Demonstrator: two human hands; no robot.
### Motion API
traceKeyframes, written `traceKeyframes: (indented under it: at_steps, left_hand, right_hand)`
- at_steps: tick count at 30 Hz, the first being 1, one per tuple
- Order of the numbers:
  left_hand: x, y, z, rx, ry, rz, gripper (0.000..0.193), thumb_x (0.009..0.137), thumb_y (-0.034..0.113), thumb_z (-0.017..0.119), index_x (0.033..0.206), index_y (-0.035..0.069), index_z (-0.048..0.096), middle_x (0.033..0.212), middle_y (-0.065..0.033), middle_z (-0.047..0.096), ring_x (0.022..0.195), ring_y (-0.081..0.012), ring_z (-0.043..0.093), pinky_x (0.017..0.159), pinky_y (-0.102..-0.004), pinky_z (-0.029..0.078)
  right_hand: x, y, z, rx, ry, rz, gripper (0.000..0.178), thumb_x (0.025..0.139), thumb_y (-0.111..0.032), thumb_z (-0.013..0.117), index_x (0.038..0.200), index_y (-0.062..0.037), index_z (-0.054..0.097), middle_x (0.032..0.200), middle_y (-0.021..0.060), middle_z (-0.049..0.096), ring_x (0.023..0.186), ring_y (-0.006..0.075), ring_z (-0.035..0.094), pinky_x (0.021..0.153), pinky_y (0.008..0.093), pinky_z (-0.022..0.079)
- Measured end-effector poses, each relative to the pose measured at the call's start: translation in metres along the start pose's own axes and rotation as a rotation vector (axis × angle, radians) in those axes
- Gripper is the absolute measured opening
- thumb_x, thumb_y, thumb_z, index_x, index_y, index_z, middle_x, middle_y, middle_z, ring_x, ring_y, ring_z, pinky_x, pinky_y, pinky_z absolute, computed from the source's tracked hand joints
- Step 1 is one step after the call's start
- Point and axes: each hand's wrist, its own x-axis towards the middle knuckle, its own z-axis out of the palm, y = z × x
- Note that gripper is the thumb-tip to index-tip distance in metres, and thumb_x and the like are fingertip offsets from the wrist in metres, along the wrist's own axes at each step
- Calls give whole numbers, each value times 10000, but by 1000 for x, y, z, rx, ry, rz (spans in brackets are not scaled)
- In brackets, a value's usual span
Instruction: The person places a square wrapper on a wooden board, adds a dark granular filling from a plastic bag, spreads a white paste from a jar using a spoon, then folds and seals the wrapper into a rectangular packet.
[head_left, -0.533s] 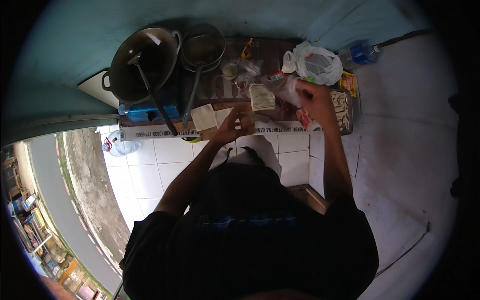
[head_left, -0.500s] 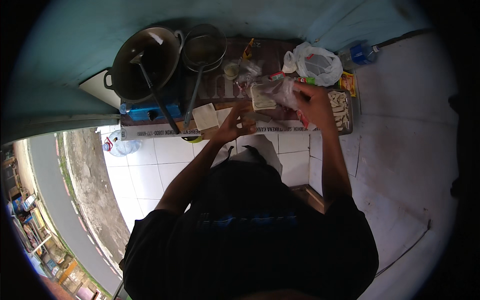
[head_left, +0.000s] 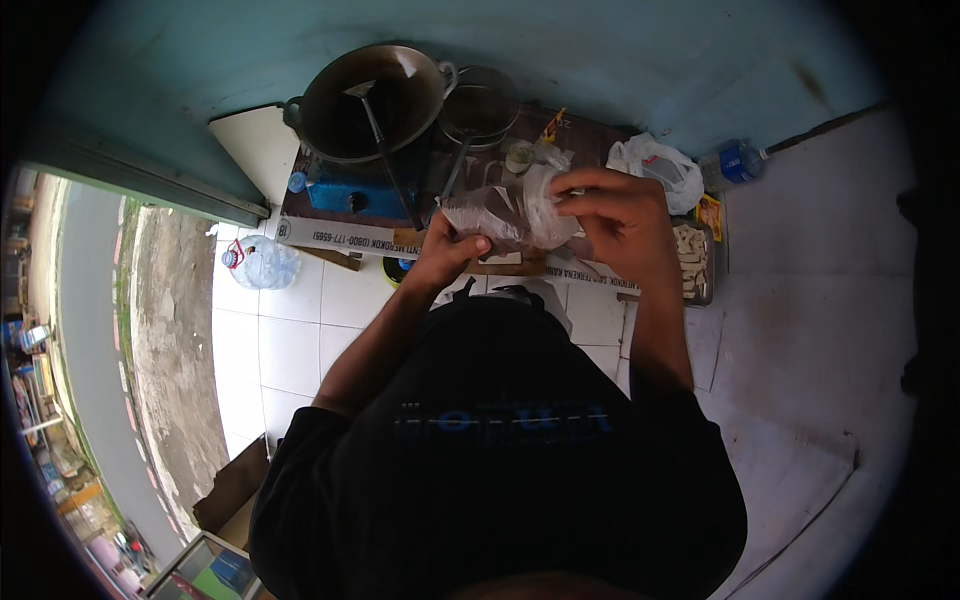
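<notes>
Head: left hand (head_left: 443, 257), right hand (head_left: 628, 222) hold clear plastic bag (head_left: 503, 217).

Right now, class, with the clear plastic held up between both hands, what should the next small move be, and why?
Probably the right hand should gently spread the bunched end of the clear plastic: that hand is already at the crumpled part, while the left hand grips the other end, thumb on top, and could steady it.
</notes>
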Motion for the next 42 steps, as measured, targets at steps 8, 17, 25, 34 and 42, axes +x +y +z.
traceKeyframes:
  at_steps: [8, 17, 25, 34, 42]
  left_hand:
    - [-29, 42, 5, -23, 26, 70, 674, 842, 268, 829, 1339, -75, 529, 1183, -143, 677, 1063, -234, 671, 890, -369, 567]
    - [-36, 45, 4, -255, 71, 103, 820, 772, 255, 859, 1427, -30, 458, 1314, -168, 610, 1249, -290, 585, 1084, -457, 468]
    - [-19, 52, 14, -395, -88, 104, 742, 750, 187, 846, 1372, 31, 472, 1301, -128, 604, 1267, -295, 567, 1094, -460, 456]
    - [-10, 63, 35, -408, -46, 210, 722, 739, 64, 852, 1349, 47, 466, 1250, -124, 614, 1212, -249, 594, 1062, -428, 475]
    - [-6, 44, 40, -492, 23, 180, 757, 769, 111, 868, 1391, 98, 437, 1282, -94, 591, 1212, -248, 595, 1073, -442, 491]
  right_hand:
    - [36, -13, 12, 7, -208, -203, 231, 771, 18, 736, 999, -23, 737, 926, 115, 742, 724, 291, 704, 655, 352, 536]
    - [36, -33, 16, 3, -222, -99, 241, 773, 17, 761, 1010, -13, 729, 881, 156, 720, 756, 292, 709, 679, 355, 539]
    - [43, -43, 6, 37, -360, -41, 58, 800, 17, 699, 831, 13, 651, 709, 159, 613, 608, 309, 606, 574, 374, 440]
    - [45, -48, 13, 33, -180, -131, 65, 768, 4, 680, 812, 7, 632, 676, 167, 593, 622, 353, 610, 592, 394, 458]
    - [42, -33, 13, -92, -255, -31, 68, 764, -25, 683, 802, 6, 636, 738, 168, 616, 697, 370, 634, 646, 432, 478]
